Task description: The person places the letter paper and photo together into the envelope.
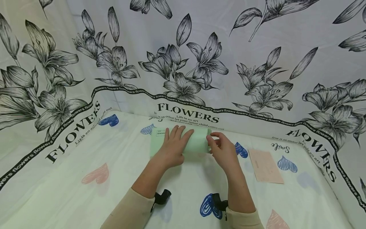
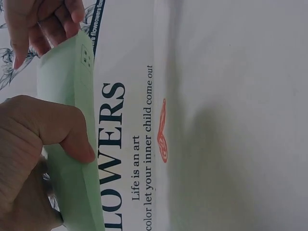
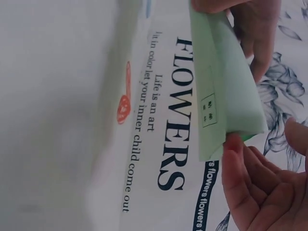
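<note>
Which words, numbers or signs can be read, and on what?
"FLOWERS": wall cloth.
"flowers": black band.
"Life is an art": wall cloth.
"it in color let your inner child come out": wall cloth.
"Smile": tablecloth.
Partly hidden print: wall cloth bottom.
Green paper: boxed print too small.
Pink paper: marks too blurred.

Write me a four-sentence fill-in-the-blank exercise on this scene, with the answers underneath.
1. The paper under the left hand is pale ____.
2. In the head view, the right hand is at this paper's ____ end.
3. The separate sheet to the right of both hands is ____.
4. The large printed word above "Life is an art" reads ____.

Missing words: green; right; pink; FLOWERS.
</note>
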The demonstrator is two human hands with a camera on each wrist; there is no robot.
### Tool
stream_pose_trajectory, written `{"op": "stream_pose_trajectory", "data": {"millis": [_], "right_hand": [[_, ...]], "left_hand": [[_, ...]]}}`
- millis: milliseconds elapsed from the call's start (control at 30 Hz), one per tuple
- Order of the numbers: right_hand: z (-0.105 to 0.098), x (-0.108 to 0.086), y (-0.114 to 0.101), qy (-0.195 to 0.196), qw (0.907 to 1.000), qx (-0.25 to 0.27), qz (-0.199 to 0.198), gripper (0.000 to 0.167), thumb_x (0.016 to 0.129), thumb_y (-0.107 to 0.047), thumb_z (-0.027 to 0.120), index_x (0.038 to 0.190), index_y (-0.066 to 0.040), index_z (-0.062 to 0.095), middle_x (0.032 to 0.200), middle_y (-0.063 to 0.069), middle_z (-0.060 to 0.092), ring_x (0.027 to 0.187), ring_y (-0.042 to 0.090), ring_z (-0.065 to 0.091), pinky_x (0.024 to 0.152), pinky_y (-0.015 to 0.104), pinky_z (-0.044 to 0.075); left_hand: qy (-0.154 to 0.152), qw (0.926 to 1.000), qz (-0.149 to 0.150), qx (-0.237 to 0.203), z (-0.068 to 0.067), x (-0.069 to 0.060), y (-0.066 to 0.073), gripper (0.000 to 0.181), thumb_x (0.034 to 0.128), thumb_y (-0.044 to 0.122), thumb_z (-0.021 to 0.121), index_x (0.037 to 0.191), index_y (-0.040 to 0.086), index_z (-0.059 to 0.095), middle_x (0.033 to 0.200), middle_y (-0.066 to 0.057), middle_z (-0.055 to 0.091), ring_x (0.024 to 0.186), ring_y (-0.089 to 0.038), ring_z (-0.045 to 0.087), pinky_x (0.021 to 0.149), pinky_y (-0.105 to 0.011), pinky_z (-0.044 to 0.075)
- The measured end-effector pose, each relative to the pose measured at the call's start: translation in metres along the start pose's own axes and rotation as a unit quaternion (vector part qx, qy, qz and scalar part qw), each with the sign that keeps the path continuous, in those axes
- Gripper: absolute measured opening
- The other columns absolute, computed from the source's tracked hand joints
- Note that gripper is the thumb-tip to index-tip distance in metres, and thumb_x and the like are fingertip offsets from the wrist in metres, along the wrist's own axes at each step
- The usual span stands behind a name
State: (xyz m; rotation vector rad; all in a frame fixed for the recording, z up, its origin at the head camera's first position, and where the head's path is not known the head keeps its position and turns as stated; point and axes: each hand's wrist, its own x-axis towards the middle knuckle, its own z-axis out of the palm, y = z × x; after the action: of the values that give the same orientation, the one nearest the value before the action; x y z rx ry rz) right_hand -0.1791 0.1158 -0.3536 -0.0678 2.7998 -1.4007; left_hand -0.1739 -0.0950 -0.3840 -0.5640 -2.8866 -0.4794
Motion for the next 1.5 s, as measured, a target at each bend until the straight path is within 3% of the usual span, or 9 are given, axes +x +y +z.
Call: {"op": "stream_pose_trajectory", "data": {"millis": [267,500,667,800,933,1233,1300,1367,1500], "right_hand": [[-0.001,-0.003,-0.002,0.0,0.9999,0.008,-0.014,0.057,0.103,-0.043,0.059,0.151,-0.016,0.045,0.122,0.012,0.071,0.103,0.027,0.072,0.086,0.052,0.058],[0.001,-0.003,-0.002,-0.021,0.9993,0.028,-0.015,0.061,0.102,-0.041,0.062,0.155,-0.019,0.039,0.125,0.015,0.07,0.104,0.027,0.072,0.09,0.053,0.057],[0.002,-0.002,0.002,-0.048,0.9968,0.042,-0.048,0.069,0.102,-0.049,0.059,0.159,-0.02,0.034,0.12,0.02,0.07,0.102,0.027,0.068,0.082,0.046,0.055],[0.001,-0.002,0.004,-0.055,0.9953,0.051,-0.061,0.074,0.1,-0.054,0.059,0.16,-0.023,0.029,0.142,0.022,0.056,0.121,0.037,0.059,0.094,0.057,0.051],[-0.001,-0.002,0.004,-0.071,0.9932,0.065,-0.066,0.078,0.099,-0.057,0.058,0.162,-0.025,0.025,0.164,0.018,0.029,0.146,0.043,0.032,0.109,0.07,0.033],[-0.009,0.001,0.01,-0.138,0.9783,0.142,-0.061,0.077,0.103,-0.053,0.053,0.166,-0.029,0.015,0.171,0.007,0.006,0.154,0.038,0.009,0.115,0.069,0.023],[-0.01,0.001,0.01,-0.134,0.979,0.14,-0.062,0.076,0.104,-0.051,0.053,0.166,-0.028,0.016,0.17,0.009,0.009,0.153,0.039,0.012,0.115,0.069,0.023],[-0.01,0.001,0.01,-0.126,0.9803,0.138,-0.063,0.077,0.103,-0.051,0.054,0.165,-0.027,0.017,0.167,0.015,0.019,0.149,0.04,0.025,0.112,0.067,0.031],[-0.012,0.002,0.01,-0.105,0.9834,0.131,-0.069,0.072,0.103,-0.047,0.058,0.163,-0.022,0.028,0.145,0.025,0.053,0.126,0.038,0.057,0.099,0.057,0.05]], "left_hand": [[-0.001,1.0,0.002,0.004,0.0,-0.001,0.002,0.1,0.0729,-0.005,0.072,0.16,0.02,0.029,0.163,-0.018,0.025,0.152,-0.042,0.015,0.119,-0.067,0.004],[-0.006,0.9999,0.001,0.011,0.0,0.0,0.005,0.101,0.0736,-0.004,0.073,0.161,0.021,0.029,0.164,-0.017,0.025,0.152,-0.041,0.015,0.12,-0.067,0.004],[-0.008,0.9996,0.027,-0.004,-0.002,-0.002,0.013,0.1,0.0729,-0.007,0.07,0.16,0.022,0.032,0.163,-0.016,0.027,0.153,-0.041,0.015,0.12,-0.066,0.004],[-0.005,0.9988,0.049,-0.005,-0.003,-0.002,0.019,0.099,0.0731,-0.007,0.069,0.16,0.022,0.032,0.163,-0.015,0.026,0.153,-0.04,0.016,0.12,-0.065,0.005],[0.003,0.998,0.063,0.0,-0.001,-0.002,0.022,0.099,0.0723,-0.005,0.07,0.159,0.023,0.032,0.162,-0.015,0.026,0.152,-0.041,0.018,0.121,-0.065,0.006],[0.011,0.9968,0.079,0.012,-0.002,-0.002,0.024,0.099,0.0724,-0.007,0.069,0.159,0.023,0.032,0.162,-0.015,0.027,0.152,-0.04,0.018,0.121,-0.064,0.006],[0.008,0.997,0.076,0.013,-0.003,-0.002,0.024,0.098,0.0731,-0.006,0.07,0.159,0.022,0.032,0.162,-0.015,0.027,0.152,-0.04,0.018,0.121,-0.065,0.006],[0.004,0.9975,0.07,0.011,-0.003,-0.002,0.024,0.098,0.0736,-0.006,0.07,0.159,0.022,0.033,0.162,-0.015,0.027,0.152,-0.04,0.018,0.12,-0.065,0.006],[0.005,0.9982,0.06,0.008,-0.005,-0.003,0.022,0.097,0.0736,-0.005,0.072,0.159,0.021,0.035,0.161,-0.016,0.029,0.152,-0.041,0.018,0.12,-0.066,0.006]]}}
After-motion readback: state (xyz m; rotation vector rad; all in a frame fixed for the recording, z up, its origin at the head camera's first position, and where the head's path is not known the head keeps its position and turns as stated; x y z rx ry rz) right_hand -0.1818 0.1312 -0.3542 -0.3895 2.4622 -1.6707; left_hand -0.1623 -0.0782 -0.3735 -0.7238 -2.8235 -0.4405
